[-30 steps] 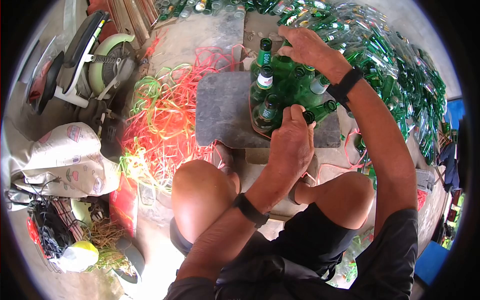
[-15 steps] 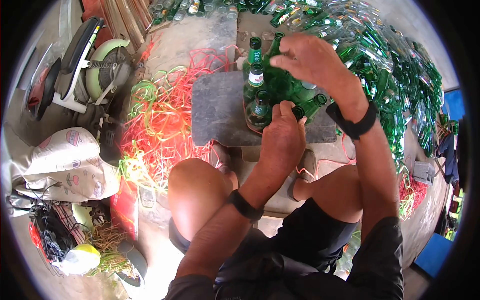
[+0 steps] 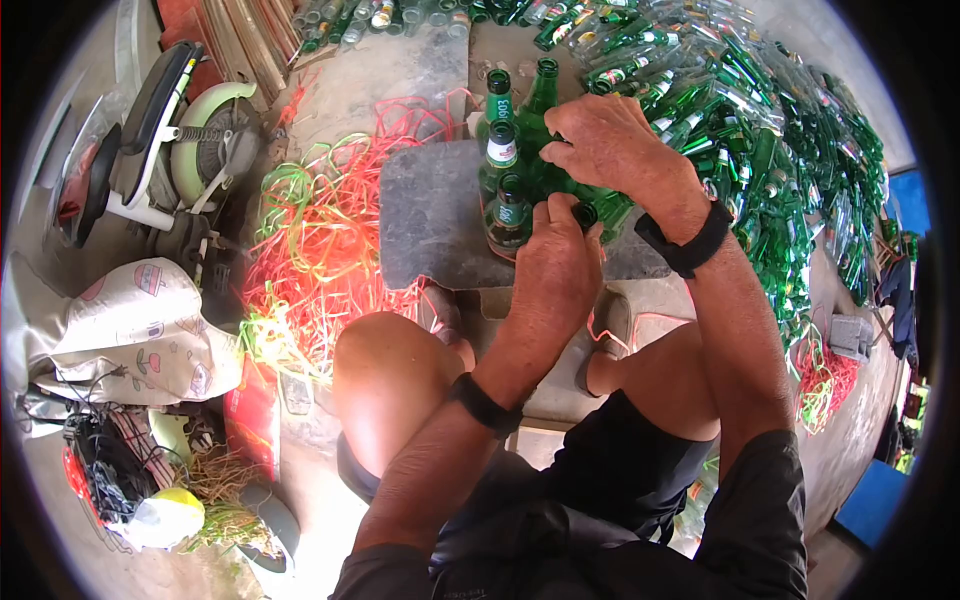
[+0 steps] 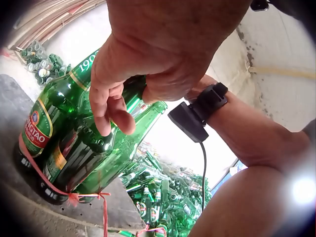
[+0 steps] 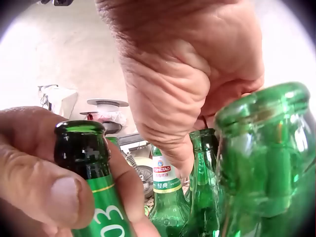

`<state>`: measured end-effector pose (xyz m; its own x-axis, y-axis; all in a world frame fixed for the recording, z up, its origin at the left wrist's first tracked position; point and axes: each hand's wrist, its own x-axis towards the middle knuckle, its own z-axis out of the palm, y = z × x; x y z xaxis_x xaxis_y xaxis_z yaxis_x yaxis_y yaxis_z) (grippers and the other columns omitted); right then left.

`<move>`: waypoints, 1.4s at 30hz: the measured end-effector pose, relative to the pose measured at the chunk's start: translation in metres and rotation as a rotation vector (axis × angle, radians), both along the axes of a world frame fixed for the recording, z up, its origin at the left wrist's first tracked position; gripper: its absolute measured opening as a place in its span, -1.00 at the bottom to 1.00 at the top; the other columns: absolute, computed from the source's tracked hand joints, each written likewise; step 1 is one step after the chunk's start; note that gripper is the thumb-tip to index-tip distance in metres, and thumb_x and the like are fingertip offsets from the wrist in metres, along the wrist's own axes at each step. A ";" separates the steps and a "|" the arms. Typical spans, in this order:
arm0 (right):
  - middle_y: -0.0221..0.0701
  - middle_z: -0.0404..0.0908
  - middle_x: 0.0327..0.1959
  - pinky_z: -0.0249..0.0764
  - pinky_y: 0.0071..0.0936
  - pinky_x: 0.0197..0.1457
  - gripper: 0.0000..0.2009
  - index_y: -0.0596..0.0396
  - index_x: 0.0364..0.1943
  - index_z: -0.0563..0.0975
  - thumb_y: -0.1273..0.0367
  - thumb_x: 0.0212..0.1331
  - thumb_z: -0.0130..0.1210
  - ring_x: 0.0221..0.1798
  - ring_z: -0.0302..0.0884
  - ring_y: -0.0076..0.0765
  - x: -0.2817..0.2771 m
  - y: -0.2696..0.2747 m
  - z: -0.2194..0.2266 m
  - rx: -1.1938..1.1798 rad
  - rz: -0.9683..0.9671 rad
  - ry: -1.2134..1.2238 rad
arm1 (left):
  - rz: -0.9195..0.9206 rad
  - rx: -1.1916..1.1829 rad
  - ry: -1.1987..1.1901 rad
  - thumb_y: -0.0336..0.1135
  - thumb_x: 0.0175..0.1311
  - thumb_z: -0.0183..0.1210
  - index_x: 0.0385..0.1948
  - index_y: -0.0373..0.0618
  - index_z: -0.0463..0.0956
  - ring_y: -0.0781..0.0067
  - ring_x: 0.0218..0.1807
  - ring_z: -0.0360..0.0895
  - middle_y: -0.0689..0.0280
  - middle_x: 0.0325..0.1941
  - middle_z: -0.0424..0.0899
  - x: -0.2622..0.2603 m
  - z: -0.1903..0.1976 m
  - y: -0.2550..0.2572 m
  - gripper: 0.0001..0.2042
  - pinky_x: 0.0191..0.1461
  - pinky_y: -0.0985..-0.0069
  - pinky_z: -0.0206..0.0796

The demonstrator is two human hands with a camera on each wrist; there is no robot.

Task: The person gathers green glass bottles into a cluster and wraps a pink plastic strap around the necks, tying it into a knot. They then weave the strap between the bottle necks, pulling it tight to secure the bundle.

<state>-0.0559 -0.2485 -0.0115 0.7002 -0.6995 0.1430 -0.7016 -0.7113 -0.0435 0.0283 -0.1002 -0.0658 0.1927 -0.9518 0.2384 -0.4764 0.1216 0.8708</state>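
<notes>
A bundle of several upright green bottles [image 3: 505,215] stands on a dark board [image 3: 425,215], with pink string [image 4: 74,197] around their lower parts in the left wrist view. The left hand [image 3: 556,275] grips the neck of a bottle at the near side; its dark mouth [image 5: 80,129] shows beside the thumb in the right wrist view. Above the bundle's right part, the right hand [image 3: 620,145] has its fingers bent around a bottle neck [image 5: 203,148], largely hidden by the palm. A clear green bottle mouth [image 5: 264,106] is close beside it.
A large heap of bottles [image 3: 760,180] lies at the back right. Tangled red and green string [image 3: 320,260] covers the floor left of the board. A scooter-like machine [image 3: 160,140], a printed cloth [image 3: 140,325] and a wire basket [image 3: 110,470] are farther left.
The right hand has lifted off a bottle at the back, moved nearer the body and come down on the bundle. The left hand keeps its grip. The view has shifted slightly.
</notes>
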 end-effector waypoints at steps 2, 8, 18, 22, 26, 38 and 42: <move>-0.05 0.67 -0.34 0.49 0.13 -0.07 -0.74 0.11 -0.32 0.62 0.19 0.14 0.27 -0.14 0.64 0.24 -0.001 0.003 0.004 0.051 0.002 -0.014 | 0.000 -0.014 0.008 -0.47 0.34 0.21 0.06 -0.36 0.34 -0.44 -0.07 0.56 -0.28 -0.10 0.57 0.000 0.000 -0.001 -0.66 -0.05 -0.05 0.44; -0.03 0.65 -0.36 0.48 0.13 -0.08 -0.73 0.16 -0.41 0.60 0.20 0.09 0.28 -0.16 0.63 0.26 -0.001 0.004 0.007 0.086 0.034 -0.037 | 0.001 -0.035 0.007 -0.47 0.33 0.21 0.06 -0.36 0.34 -0.44 -0.07 0.56 -0.29 -0.11 0.57 0.000 -0.003 -0.001 -0.66 -0.05 -0.06 0.43; 0.00 0.60 -0.47 0.47 0.15 -0.14 -0.72 0.26 -0.50 0.56 0.26 0.04 0.25 -0.24 0.60 0.30 0.002 0.004 0.008 0.124 0.097 -0.049 | 0.012 -0.021 -0.066 -0.40 0.32 0.25 0.08 -0.31 0.40 -0.39 -0.06 0.59 -0.22 -0.10 0.62 0.004 -0.003 -0.002 -0.64 -0.05 -0.04 0.45; 0.02 0.59 -0.47 0.49 0.13 -0.10 -0.66 0.29 -0.51 0.56 0.20 0.07 0.25 -0.24 0.60 0.29 0.002 0.008 0.006 0.175 0.101 -0.060 | -0.020 0.019 -0.089 -0.35 0.29 0.29 0.08 -0.30 0.36 -0.31 -0.06 0.64 -0.14 -0.02 0.59 0.006 0.000 -0.002 -0.59 -0.05 -0.04 0.51; 0.03 0.59 -0.48 0.52 0.07 -0.14 -0.59 0.30 -0.50 0.57 0.12 0.09 0.27 -0.28 0.61 0.27 -0.001 0.011 0.005 0.186 0.065 -0.109 | -0.021 -0.045 -0.082 -0.40 0.24 0.32 0.07 -0.31 0.37 -0.33 -0.03 0.62 -0.16 -0.02 0.60 0.009 -0.001 -0.004 -0.57 -0.05 -0.04 0.49; 0.02 0.59 -0.47 0.48 0.04 -0.16 -0.48 0.28 -0.49 0.56 -0.02 0.19 0.25 -0.30 0.60 0.27 -0.014 0.017 0.012 0.168 0.134 -0.310 | -0.019 0.099 -0.080 -0.31 0.16 0.43 0.12 -0.33 0.41 -0.02 -0.31 0.67 -0.09 -0.01 0.63 0.016 0.024 0.004 -0.46 -0.16 0.13 0.50; 0.00 0.52 -0.53 0.43 -0.01 -0.26 -0.45 0.24 -0.50 0.55 -0.07 0.29 0.20 -0.39 0.54 0.21 -0.038 0.003 0.034 0.201 0.101 -0.356 | -0.012 0.045 -0.033 -0.30 0.13 0.47 0.13 -0.32 0.46 0.23 -0.47 0.61 -0.06 0.02 0.65 0.016 0.021 0.005 -0.45 -0.29 0.32 0.49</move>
<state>-0.0937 -0.2450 0.0227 0.6985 -0.6682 0.2562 -0.5448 -0.7286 -0.4152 0.0444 -0.0952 -0.0444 0.1742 -0.9639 0.2015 -0.5035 0.0887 0.8595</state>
